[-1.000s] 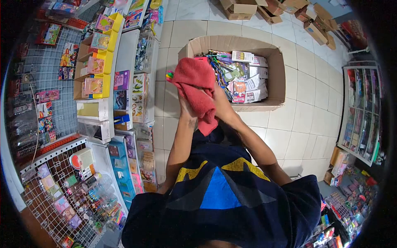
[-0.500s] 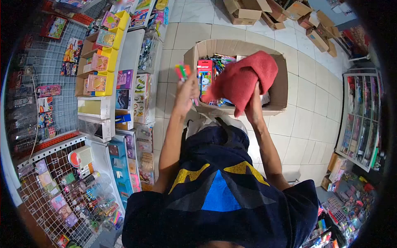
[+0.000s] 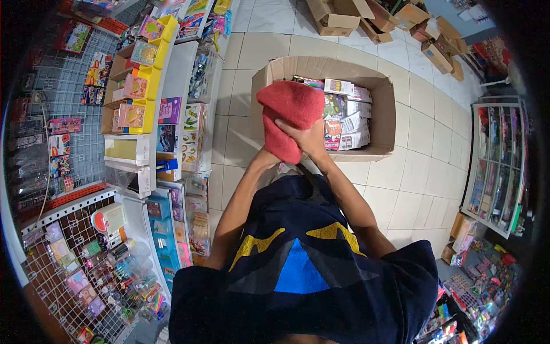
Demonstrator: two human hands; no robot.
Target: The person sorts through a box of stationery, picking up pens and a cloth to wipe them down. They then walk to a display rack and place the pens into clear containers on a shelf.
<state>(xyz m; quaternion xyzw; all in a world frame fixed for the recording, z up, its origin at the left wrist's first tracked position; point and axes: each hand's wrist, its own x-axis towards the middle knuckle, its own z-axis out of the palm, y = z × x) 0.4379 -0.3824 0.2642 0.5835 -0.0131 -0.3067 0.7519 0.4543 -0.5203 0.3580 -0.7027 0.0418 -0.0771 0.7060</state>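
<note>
A folded red cloth (image 3: 293, 106) is gripped in my right hand (image 3: 309, 140), the thumb lying across it. My left hand (image 3: 264, 159) is beneath the cloth's lower left side, its fingers hidden. Small coloured ends (image 3: 282, 167) poke out just below the cloth, beside that hand, and look like part of the bundle of colourful pens it held a moment earlier. Both hands are over the near left part of a large open cardboard box (image 3: 382, 117). Packaged goods (image 3: 350, 123) in white and printed wrappers lie inside it.
Shelves (image 3: 172, 74) with yellow bins (image 3: 150, 94) and hanging packets run along my left. Several open cardboard boxes (image 3: 338, 14) stand on the tiled floor (image 3: 421, 146) at the back right. A white-framed display rack (image 3: 495, 166) is on the right, with small goods below it.
The right hand has brought the red cloth leftward, over the left hand and the pens. The left hand has moved slightly lower and right. More of the box's packets now show.
</note>
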